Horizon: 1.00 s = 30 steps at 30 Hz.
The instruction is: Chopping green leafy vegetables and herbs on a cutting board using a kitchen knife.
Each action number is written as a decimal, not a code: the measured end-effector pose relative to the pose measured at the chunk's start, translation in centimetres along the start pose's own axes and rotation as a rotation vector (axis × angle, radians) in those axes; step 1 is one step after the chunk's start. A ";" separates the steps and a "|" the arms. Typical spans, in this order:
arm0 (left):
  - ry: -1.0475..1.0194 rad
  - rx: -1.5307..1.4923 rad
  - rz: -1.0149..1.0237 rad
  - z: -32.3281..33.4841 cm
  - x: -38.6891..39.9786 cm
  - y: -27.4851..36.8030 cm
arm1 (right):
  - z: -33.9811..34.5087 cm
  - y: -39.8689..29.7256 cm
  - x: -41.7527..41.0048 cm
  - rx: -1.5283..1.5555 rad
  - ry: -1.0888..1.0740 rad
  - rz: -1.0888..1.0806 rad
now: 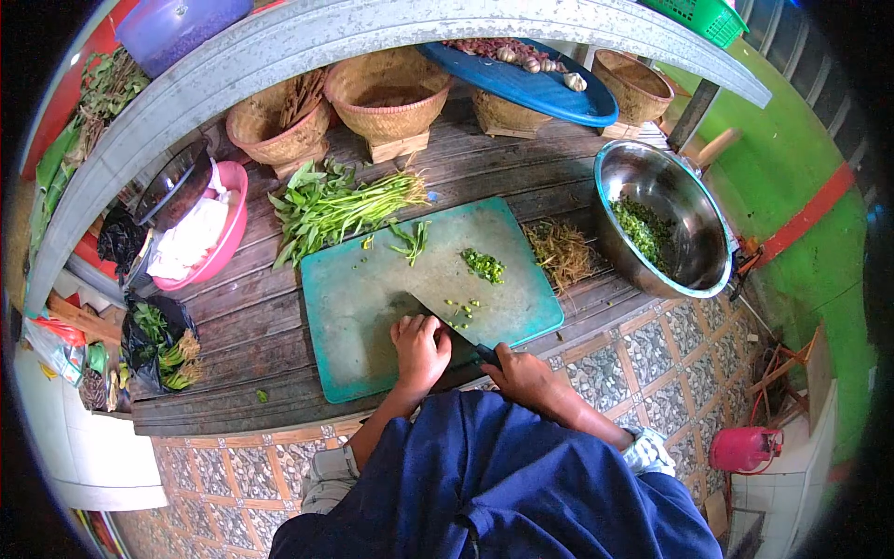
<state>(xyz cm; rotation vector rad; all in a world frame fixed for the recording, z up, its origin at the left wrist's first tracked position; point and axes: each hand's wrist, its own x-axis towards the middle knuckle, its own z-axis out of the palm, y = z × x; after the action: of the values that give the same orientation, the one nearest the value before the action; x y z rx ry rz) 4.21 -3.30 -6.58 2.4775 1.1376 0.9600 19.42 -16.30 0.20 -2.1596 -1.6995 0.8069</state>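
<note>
My right hand (525, 377) grips the dark handle of a kitchen knife (487, 355) at the near edge of a green-rimmed cutting board (356, 300). The blade points up and left across the board. Beside it, my left hand (421, 351) has its fingers curled near the blade; whether they pinch anything is hidden. Farther up the board lie a small heap of chopped greens (482, 266), scattered green bits (462, 307) and loose leaves (413, 242). Behind the board rests a bunch of long-stemmed leafy greens (349, 202).
Trimmed roots (561, 255) lie right of the board, near a steel bowl (688, 209) containing chopped greens. A pink basin (237, 230) and a black bag of greens (185, 321) are left. Woven baskets (387, 84) and a blue tray (517, 84) stand behind, under a metal-edged shelf (447, 21).
</note>
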 end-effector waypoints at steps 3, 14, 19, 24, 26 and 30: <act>0.009 -0.004 0.027 -0.4 -0.3 0.1 | -0.2 1.5 -0.9 0.037 -0.037 -0.011; -0.024 -0.094 0.021 -0.3 -0.1 0.2 | -0.5 3.4 -1.9 0.085 0.105 0.026; -0.026 -0.006 0.064 0.5 0.5 -0.2 | -0.7 2.1 -3.4 0.007 0.102 0.004; -0.037 -0.032 0.082 0.4 0.6 0.0 | -0.1 2.4 -3.7 -0.006 0.088 0.041; -0.039 0.004 0.082 0.3 0.6 0.1 | -0.2 2.2 -3.9 0.004 0.073 0.040; -0.029 -0.020 0.097 0.2 0.6 -0.1 | -0.2 1.3 -4.0 0.000 0.026 0.108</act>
<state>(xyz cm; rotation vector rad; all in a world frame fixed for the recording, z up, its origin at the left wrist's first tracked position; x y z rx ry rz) 4.58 -2.78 -6.52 2.5430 1.0019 0.9528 19.95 -20.39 0.68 -2.2683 -1.5821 0.8031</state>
